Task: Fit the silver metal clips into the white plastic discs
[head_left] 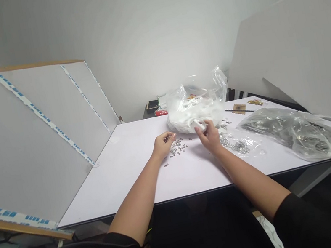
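My left hand (163, 145) is closed in a pinch just above the white table, beside a loose scatter of small metal clasps (176, 148). Whatever its fingertips hold is too small to make out. At the front of a clear plastic bag (194, 112) full of white plastic packets is my right hand (209, 136). Its thumb and index finger are apart, close against the bag's lower edge; whether they touch it I cannot tell. Just right of that hand lies a flat clear bag (238, 145) with small shiny metal pieces in it.
A large clear bag (298, 134) of dark metal parts covers the table's right side. Behind it lie a thin black rod (240, 111), a brown card (239, 108) and a gold packet (255, 102). Upright panels stand left (52, 97) and right (298, 40).
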Tool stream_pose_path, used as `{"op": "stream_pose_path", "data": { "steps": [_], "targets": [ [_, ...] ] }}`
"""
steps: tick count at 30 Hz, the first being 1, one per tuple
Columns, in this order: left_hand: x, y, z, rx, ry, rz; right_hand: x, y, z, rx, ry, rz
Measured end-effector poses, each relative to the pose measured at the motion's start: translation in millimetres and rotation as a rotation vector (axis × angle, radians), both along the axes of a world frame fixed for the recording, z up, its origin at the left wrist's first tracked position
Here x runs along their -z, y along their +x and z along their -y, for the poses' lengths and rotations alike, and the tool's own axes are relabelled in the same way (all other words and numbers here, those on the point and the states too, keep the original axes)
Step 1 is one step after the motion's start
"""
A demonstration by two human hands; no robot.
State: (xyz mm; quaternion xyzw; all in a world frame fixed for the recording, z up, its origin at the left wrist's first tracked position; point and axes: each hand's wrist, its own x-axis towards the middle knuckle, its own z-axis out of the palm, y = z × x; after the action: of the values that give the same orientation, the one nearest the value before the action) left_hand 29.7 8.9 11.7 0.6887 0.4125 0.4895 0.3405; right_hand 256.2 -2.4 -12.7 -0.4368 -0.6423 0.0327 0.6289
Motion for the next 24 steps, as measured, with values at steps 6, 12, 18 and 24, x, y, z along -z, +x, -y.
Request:
{"op": "stream_pose_path", "data": {
  "steps": [6,12,18,24],
  "targets": [
    [4.2,-1,-1,-0.044,-0.003,0.015,-50.3,30,-18,0.352,0.088,0.093],
    [2.1,-10,-15,-0.259,-0.02,-0.183,-116.0,28,-58,0.587,0.024,0.427],
    [-20.4,-74,-59,-0.672,-0.321,-0.547,-130.6,6,-70,0.54,-0.387,0.675],
    [-30.4,-158,-94,-0.916,-0.444,-0.906,-99.2,-6,-26,0.419,0.112,0.483]
  ]
}}
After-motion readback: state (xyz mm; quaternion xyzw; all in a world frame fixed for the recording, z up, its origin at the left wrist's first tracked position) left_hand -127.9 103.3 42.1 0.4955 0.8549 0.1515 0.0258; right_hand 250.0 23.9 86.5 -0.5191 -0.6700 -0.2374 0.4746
